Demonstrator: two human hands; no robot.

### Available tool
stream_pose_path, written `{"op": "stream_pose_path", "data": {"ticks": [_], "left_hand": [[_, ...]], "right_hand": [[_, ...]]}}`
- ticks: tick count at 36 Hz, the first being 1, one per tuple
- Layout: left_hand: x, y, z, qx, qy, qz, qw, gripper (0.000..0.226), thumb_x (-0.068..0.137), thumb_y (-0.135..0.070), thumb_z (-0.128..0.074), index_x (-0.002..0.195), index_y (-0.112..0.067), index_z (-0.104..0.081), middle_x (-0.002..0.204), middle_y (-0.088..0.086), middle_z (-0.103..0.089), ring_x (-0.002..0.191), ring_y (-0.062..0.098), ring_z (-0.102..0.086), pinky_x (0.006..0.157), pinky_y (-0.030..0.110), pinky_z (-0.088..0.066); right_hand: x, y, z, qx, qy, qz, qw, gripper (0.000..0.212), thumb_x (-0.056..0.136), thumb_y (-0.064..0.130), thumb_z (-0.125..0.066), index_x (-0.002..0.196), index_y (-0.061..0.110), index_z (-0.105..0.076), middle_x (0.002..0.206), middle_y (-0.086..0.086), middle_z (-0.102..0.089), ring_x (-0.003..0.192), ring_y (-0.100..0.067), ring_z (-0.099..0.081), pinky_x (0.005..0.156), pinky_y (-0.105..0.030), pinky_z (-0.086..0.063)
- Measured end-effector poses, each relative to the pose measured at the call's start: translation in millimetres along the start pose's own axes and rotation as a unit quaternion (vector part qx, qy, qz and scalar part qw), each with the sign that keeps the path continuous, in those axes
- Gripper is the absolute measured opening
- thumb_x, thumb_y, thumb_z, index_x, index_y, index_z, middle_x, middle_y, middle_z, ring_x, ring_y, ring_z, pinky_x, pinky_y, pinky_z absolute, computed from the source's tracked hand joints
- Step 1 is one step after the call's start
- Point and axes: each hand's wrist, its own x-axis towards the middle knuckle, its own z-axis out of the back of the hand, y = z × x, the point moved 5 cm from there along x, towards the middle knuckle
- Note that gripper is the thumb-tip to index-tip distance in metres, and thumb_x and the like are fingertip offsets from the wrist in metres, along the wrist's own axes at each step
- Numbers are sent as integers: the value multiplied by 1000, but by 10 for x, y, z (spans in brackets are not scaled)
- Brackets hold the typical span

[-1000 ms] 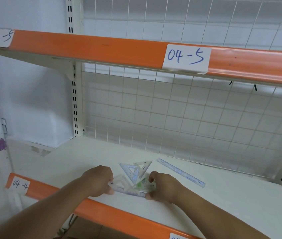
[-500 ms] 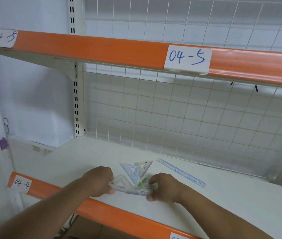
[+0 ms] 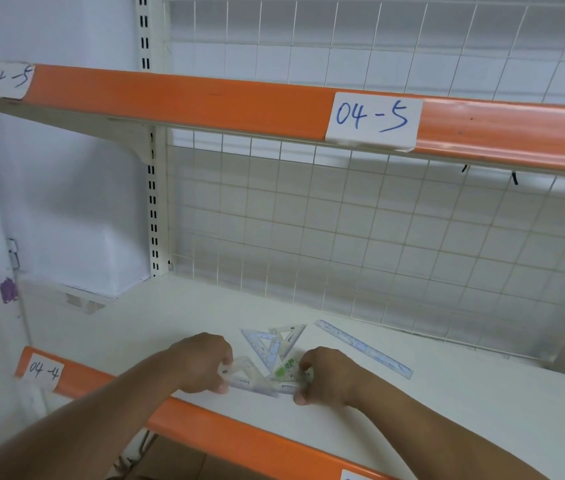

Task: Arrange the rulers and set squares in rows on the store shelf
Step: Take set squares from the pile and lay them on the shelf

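A wire grid (image 3: 378, 237) backed the white shelf (image 3: 464, 410); an orange strip (image 3: 239, 441) edged its front; there, the left hand (image 3: 201, 363) and right hand (image 3: 326, 375), fingers curled, pinched either end of a clear bundle (image 3: 260, 381) of rulers and set squares; clear set squares (image 3: 270, 342) lay just behind; a ruler (image 3: 364, 348) lay slanted beside them.
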Motion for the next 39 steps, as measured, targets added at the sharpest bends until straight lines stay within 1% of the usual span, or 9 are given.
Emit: {"op": "stream_pose_path", "data": {"ticks": [2,5,8,11,14,22,29,34,39], "left_hand": [[-5,1,-6,5,1,-1,1000,51,86,-38,-68,132,-26,-49,133,-2,-46,117,17,-49,98,29,-42],[-11,4,-10,6,-1,-1,1000,51,86,-38,-68,132,-26,-49,133,-3,-47,117,17,-50,98,30,-42],[-17,8,-6,1,-5,-1,1000,51,86,-39,-67,132,-26,-48,132,-3,-48,116,17,-50,97,29,-43],[-25,14,13,-8,-15,1,1000,52,86,-39,-67,133,-27,-48,131,-4,-50,115,16,-51,95,28,-43],[-39,13,24,-15,-24,5,1000,55,85,-40,-67,135,-27,-47,130,-3,-51,114,16,-52,96,29,-44],[-89,-64,66,-24,-45,6,999,57,86,-39,-66,138,-27,-45,132,-4,-51,117,17,-52,97,29,-43],[-111,-221,72,-31,-86,11,996,58,88,-43,-63,140,-29,-42,136,-5,-50,120,15,-51,91,25,-39],[-158,-355,0,-42,-100,16,994,61,89,-43,-62,144,-27,-39,142,-4,-46,124,16,-49,96,27,-40],[-254,-495,-20,-36,-128,23,991,60,90,-45,-60,142,-25,-40,140,-4,-49,123,16,-50,95,27,-43]], "right_hand": [[14,-29,-21,5,-6,-10,1000,45,80,35,-69,117,11,-59,114,-3,-62,103,-21,-59,88,-32,-49],[26,-65,-36,-7,-17,-13,1000,29,80,38,-67,95,16,-56,95,2,-58,89,-19,-55,79,-31,-48],[1,-89,-23,-30,-29,-14,999,25,82,40,-63,89,19,-51,91,2,-54,88,-19,-53,75,-29,-44],[-40,-138,6,-40,-43,-16,998,32,85,42,-60,104,16,-59,101,0,-57,100,-21,-57,80,-29,-45],[-92,-205,40,-37,-55,-24,997,45,86,43,-59,122,15,-57,119,-1,-59,109,-22,-57,89,-32,-46],[-224,-377,90,-45,-70,-42,996,48,87,44,-60,124,14,-56,122,-1,-60,112,-20,-57,90,-32,-47],[-391,-571,174,-40,-69,-58,995,46,91,42,-58,127,14,-55,123,0,-58,114,-20,-55,95,-31,-44],[-516,-743,209,-31,-70,-60,995,46,89,44,-61,126,18,-56,115,1,-58,106,-18,-55,89,-28,-43],[-620,-864,152,-11,-57,-50,997,61,87,46,-64,139,19,-46,132,-1,-54,119,-20,-53,97,-29,-43]]}}
